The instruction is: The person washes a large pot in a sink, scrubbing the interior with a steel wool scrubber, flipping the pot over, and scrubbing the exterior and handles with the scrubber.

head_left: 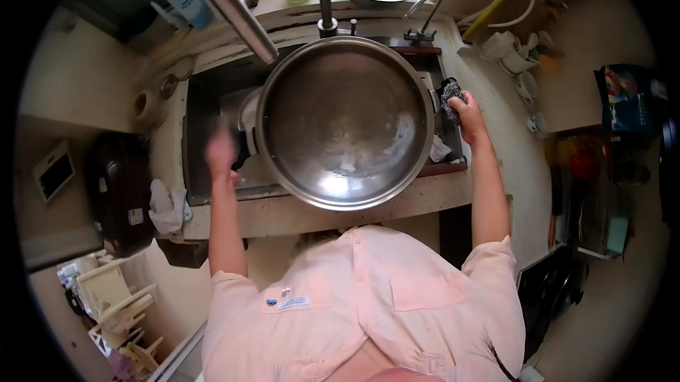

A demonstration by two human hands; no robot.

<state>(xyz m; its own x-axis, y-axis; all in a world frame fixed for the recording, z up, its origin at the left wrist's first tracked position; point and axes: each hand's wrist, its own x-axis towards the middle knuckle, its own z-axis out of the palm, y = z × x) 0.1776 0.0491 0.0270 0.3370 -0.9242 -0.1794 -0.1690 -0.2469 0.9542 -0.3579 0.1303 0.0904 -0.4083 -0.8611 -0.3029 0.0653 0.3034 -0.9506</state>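
While the pan (pixel 347 123) spans the sink (pixel 205 102), near rim over the front counter (pixel 446 196), right hand (pixel 469 114) clamps scouring pad (pixel 451 100) at its side; left hand (pixel 222 149) blurred, fingers unreadable, basin room around it.

left hand: the bare left hand (pixel 221 147) is at the left, motion-blurred, its separate fingers too smeared to make out.
left forearm: the bare left forearm (pixel 227 229) runs almost straight from near to far, up to the wrist.
right hand: the bare right hand (pixel 467 113) is at the right, a little farther off than the left one, fingers curled into a grip, its outline sharper.
right forearm: the bare right forearm (pixel 491 191) reaches away, leaning slightly left towards its far end.
spacing: both hands well apart, forearms uncrossed.
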